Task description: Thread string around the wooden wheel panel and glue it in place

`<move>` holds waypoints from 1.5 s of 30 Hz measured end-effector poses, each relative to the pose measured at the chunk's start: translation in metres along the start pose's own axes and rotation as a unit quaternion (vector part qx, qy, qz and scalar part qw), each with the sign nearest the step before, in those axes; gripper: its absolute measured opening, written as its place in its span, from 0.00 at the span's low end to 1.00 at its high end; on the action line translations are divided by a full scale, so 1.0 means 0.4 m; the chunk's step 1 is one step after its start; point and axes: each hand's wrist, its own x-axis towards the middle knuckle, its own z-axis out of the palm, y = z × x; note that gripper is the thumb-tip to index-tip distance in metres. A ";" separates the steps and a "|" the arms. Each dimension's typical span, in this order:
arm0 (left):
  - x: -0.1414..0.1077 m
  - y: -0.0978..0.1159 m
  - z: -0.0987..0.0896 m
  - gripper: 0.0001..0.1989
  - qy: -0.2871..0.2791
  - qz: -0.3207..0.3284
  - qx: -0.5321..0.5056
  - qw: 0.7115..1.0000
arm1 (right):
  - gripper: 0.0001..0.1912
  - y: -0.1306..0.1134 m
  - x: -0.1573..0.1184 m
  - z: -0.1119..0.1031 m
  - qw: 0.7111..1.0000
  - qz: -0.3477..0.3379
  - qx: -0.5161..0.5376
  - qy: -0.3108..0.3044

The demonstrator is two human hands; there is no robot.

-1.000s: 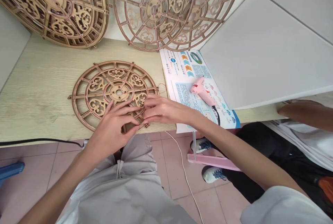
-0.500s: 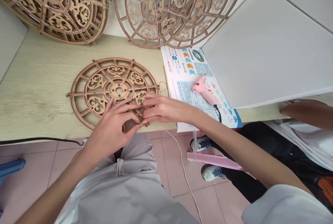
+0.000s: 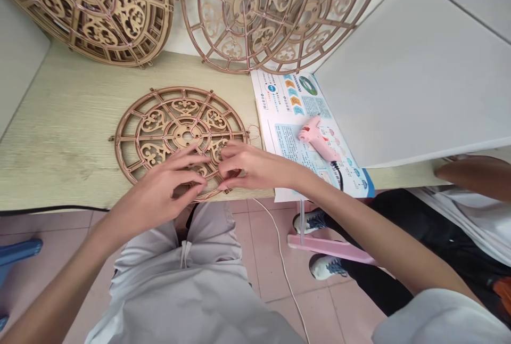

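Observation:
A round brown openwork disc (image 3: 143, 100) lies flat on the tabletop, with scroll cut-outs and a thin reddish wire (image 3: 255, 124) running along its rings and looping out at the right. My left hand (image 3: 162, 187) rests over its near edge, thumb and index tips together and the other fingers spread; whatever the pinch holds is too small to see. Over the disc's lower right rim, my right hand (image 3: 255, 167) has its fingers curled and thumb stretched toward the edge, with a bit of red wire showing between them.
A stack of similar discs (image 3: 120, 19) leans at back left, and two more (image 3: 247, 62) stand behind. A pink glue gun (image 3: 319, 139) lies on a printed sheet (image 3: 285, 173) at right. Beyond it is a white panel (image 3: 407, 83). Another person's arm (image 3: 471, 176) is at far right.
My left hand has drawn slightly left, away from my right hand, widening the gap between their fingertips. My right hand stays at the rim. The view has shifted a little.

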 end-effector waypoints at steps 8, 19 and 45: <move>-0.050 -0.022 -0.018 0.10 0.021 0.026 0.020 0.999 | 0.18 -0.028 0.009 0.014 0.999 0.013 0.033 0.036; -0.049 -0.032 -0.003 0.10 0.032 0.041 -0.001 0.999 | 0.19 -0.049 0.015 0.039 0.999 0.017 0.001 0.049; -0.058 -0.023 -0.010 0.10 0.021 0.045 0.011 0.999 | 0.17 -0.059 0.028 0.070 0.992 -0.046 -0.098 0.064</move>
